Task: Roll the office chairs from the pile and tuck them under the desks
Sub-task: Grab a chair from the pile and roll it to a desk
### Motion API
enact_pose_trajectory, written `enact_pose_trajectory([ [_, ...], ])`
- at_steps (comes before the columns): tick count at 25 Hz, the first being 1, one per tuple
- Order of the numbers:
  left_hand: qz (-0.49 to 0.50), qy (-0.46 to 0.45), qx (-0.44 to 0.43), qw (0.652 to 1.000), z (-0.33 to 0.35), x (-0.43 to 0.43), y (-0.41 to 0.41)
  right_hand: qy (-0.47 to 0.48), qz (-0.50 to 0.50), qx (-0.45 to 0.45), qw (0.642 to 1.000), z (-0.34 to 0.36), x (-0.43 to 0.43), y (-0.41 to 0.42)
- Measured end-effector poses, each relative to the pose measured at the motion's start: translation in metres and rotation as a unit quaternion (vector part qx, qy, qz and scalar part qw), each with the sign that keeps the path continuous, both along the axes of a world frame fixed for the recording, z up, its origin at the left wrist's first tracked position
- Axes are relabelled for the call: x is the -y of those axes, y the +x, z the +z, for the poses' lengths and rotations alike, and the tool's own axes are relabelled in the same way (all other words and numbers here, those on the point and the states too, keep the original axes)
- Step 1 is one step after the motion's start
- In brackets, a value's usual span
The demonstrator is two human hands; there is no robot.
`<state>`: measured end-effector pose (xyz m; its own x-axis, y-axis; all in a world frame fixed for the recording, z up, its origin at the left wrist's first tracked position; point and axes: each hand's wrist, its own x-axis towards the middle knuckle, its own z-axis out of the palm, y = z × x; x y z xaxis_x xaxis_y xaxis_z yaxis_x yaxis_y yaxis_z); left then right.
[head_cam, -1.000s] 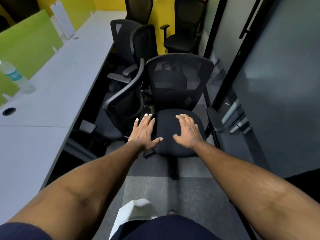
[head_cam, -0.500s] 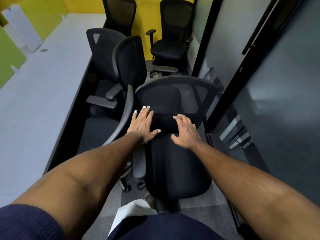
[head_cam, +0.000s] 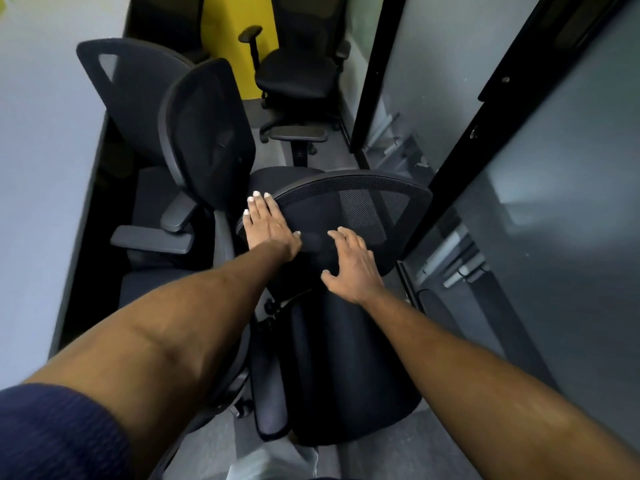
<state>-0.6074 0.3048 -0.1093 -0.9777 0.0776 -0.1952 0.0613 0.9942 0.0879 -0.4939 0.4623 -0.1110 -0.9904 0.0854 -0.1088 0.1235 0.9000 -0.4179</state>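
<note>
While both hands lie flat on it, the nearest office chair point(head_cam: 346, 375) stands in the narrow aisle between the white desk point(head_cam: 34, 168) on the left and the dark glass partition point(head_cam: 554, 237) on the right. Its seat point(head_cam: 349, 403) points toward the person and its mesh backrest point(head_cam: 367, 206) faces away from them.

The left hand point(head_cam: 268, 225) rests on the upper left corner of that backrest. Its fingers are straight and close together, the thumb angled out to the right, and nothing is gripped. The right hand point(head_cam: 351, 265) presses lower down, near the middle of the backrest. Its fingers are straight and slightly apart, the thumb is spread toward the left, and the palm is down on the mesh.

Just beside the nearest chair on the left, a second chair point(head_cam: 207, 133) stands with its backrest turned edge-on, and its grey armrest point(head_cam: 152, 239) reaches toward the desk edge. Whether the 2 chairs touch cannot be told. A third chair point(head_cam: 121, 95) stands behind the second, close against the desk. A fourth chair point(head_cam: 294, 74) stands well apart at the far end of the aisle, in front of the yellow wall point(head_cam: 228, 46).

A dark blue sleeve point(head_cam: 59, 434) covers the left upper arm at the bottom left corner.
</note>
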Motion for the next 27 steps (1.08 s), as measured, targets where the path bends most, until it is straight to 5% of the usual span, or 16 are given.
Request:
enact_pose_trajectory([
  [11,-0.061,-0.027,-0.066,0.996,0.010,0.017,-0.047,-0.030,-0.019,0.063,0.997,-0.037,-0.009,0.003],
  [16,-0.078,-0.144,-0.085,0.983,0.024,0.014,-0.032,-0.040,0.014,0.051,0.998,-0.034,-0.015,0.008],
  [27,0.010,-0.195,-0.078,0.978,0.028,0.014,0.023,-0.042,0.098,0.054,0.993,-0.050,-0.064,0.061],
])
